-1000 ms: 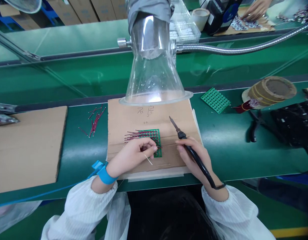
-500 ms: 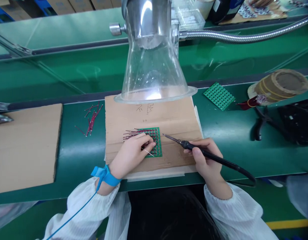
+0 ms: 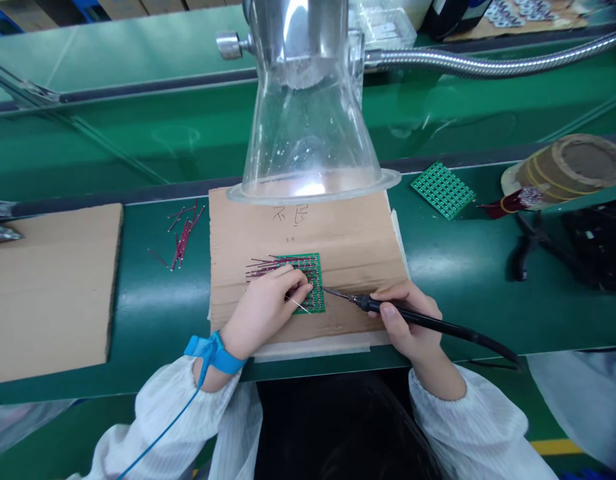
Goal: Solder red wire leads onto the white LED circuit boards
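Green perforated circuit board (image 3: 317, 295): flat on cardboard sheet (image 3: 348, 240), partly under left hand (image 3: 263, 310). Red wire leads (image 3: 262, 268) project past its left edge. Solder wire (image 3: 301, 307): thin, silvery, pinched in the left fingers over the board. Soldering iron (image 3: 458, 329): black, in right hand (image 3: 413, 333), near-horizontal, tip at the board's right edge.

White, apparently fine-striped sleeves (image 3: 188, 413) with gathered cuffs; blue wrist strap (image 3: 215, 353) and blue cord (image 3: 158, 437) by the left hand (image 3: 265, 307).
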`<state>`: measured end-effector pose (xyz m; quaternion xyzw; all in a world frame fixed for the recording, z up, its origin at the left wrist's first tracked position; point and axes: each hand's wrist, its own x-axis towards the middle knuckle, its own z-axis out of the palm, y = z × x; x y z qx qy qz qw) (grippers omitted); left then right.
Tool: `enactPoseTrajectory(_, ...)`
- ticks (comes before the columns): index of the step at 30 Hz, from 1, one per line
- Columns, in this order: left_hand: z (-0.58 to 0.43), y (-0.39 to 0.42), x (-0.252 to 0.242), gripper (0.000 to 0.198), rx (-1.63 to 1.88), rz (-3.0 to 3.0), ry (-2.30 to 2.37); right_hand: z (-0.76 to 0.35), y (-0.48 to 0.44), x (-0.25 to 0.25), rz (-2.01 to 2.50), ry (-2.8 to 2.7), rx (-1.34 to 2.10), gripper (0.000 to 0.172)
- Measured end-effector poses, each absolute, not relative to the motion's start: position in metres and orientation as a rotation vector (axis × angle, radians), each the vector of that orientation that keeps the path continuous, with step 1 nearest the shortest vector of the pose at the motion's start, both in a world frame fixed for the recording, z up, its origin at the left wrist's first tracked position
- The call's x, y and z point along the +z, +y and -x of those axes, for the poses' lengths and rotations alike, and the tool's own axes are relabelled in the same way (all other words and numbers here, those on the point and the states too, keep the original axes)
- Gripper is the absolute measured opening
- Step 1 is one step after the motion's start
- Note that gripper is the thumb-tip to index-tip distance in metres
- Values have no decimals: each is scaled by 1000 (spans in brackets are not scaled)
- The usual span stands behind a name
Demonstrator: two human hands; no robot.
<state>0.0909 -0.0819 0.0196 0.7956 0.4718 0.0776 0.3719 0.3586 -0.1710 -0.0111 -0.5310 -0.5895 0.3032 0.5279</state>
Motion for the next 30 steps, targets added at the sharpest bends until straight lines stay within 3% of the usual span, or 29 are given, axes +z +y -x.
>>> enactPoseTrajectory(5, -91, -81, 21, 24, 173, -2023, 1215, -359, -172, -12, 1277, -1459, 695, 11)
enactPoseTrajectory(30, -93, -81, 20, 23, 160, -2049, 1229, -359, -172, -17, 1265, -1351, 773, 10)
